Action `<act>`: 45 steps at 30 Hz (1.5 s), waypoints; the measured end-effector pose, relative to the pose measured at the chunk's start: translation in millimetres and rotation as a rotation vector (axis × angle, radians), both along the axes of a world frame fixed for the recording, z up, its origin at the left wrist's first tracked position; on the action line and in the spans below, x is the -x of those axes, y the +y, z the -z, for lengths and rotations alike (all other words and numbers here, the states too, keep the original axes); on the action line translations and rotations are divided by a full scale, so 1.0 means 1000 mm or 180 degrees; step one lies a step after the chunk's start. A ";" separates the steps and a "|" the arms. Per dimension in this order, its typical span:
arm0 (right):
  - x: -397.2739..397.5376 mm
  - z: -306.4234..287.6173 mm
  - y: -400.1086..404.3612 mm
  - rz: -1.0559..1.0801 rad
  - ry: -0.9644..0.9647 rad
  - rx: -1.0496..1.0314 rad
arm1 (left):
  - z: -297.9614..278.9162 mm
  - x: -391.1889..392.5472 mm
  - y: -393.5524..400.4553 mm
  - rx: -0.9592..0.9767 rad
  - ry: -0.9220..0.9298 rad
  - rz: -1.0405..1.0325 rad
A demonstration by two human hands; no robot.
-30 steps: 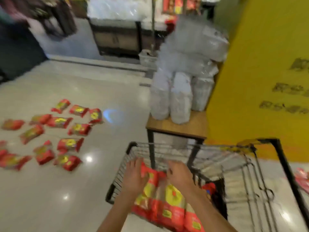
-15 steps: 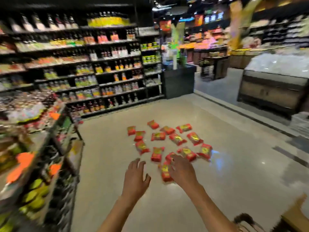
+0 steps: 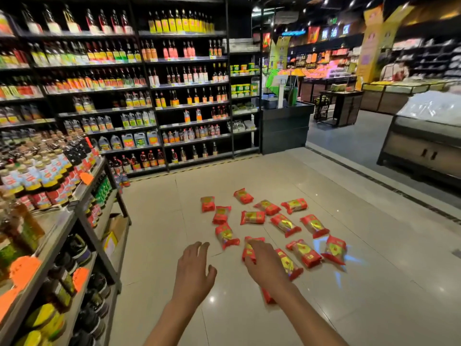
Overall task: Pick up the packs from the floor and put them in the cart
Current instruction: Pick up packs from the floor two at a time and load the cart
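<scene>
Nearest to the camera, the left hand (image 3: pixel 193 273) and the right hand (image 3: pixel 265 264) reach forward over the floor (image 3: pixel 154 216), both with a wide, relaxed grip that holds nothing, the right one above the closest red packs (image 3: pixel 287 263). A little farther, more than a dozen packs lie scattered on the tiles, so I judge that much of the task is left. The cart is not in view, and behind stand shelves (image 3: pixel 124 96) with bottles.
</scene>
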State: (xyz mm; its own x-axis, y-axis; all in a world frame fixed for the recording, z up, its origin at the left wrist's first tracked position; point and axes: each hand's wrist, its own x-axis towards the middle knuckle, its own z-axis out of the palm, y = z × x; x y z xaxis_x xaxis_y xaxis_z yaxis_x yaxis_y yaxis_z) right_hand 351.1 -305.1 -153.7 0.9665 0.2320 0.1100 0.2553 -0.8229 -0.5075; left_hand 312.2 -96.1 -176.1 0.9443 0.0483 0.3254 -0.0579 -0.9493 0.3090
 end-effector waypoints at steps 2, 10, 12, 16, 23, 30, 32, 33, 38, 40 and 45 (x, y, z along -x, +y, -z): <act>-0.038 -0.004 0.023 -0.0040 -0.0079 0.0177 | -0.004 -0.036 0.017 -0.0026 0.0029 0.0054; -0.204 0.011 0.100 -0.0234 -0.0244 0.0859 | 0.011 -0.201 0.076 -0.0059 0.0160 0.0176; -0.253 0.020 0.116 -0.0247 -0.0211 0.0832 | 0.020 -0.247 0.092 -0.0120 0.0219 0.0134; -0.351 0.029 0.148 -0.0263 -0.0106 0.0659 | 0.027 -0.329 0.130 -0.0191 0.0439 -0.0003; -0.500 0.039 0.220 -0.0343 -0.0113 0.0637 | 0.022 -0.479 0.205 -0.0382 0.0636 -0.0298; -0.671 0.052 0.281 -0.0320 -0.0124 0.0777 | 0.043 -0.657 0.260 -0.0264 0.0539 -0.0178; -0.723 0.057 0.297 -0.0293 0.0029 0.0889 | 0.049 -0.712 0.277 -0.0211 0.0595 -0.0107; -0.747 0.059 0.304 -0.0266 0.0100 0.0914 | 0.050 -0.738 0.284 -0.0205 0.0632 -0.0050; -0.863 0.058 0.339 -0.0065 0.0193 0.0944 | 0.048 -0.864 0.328 -0.0236 0.0658 0.0141; -0.903 0.057 0.350 -0.0109 0.0308 0.0941 | 0.047 -0.911 0.340 -0.0174 0.0632 0.0184; -1.007 0.068 0.367 -0.0006 0.0478 0.0885 | 0.062 -1.024 0.366 -0.0127 0.0745 0.0320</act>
State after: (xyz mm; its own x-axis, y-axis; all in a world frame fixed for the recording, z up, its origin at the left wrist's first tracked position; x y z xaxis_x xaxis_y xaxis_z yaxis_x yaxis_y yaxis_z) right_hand 1357.9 62.3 -221.2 0.9667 0.2349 -0.1019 0.1961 -0.9351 -0.2953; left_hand 1336.3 270.0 -238.0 0.9936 -0.0580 0.0971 -0.0838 -0.9541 0.2875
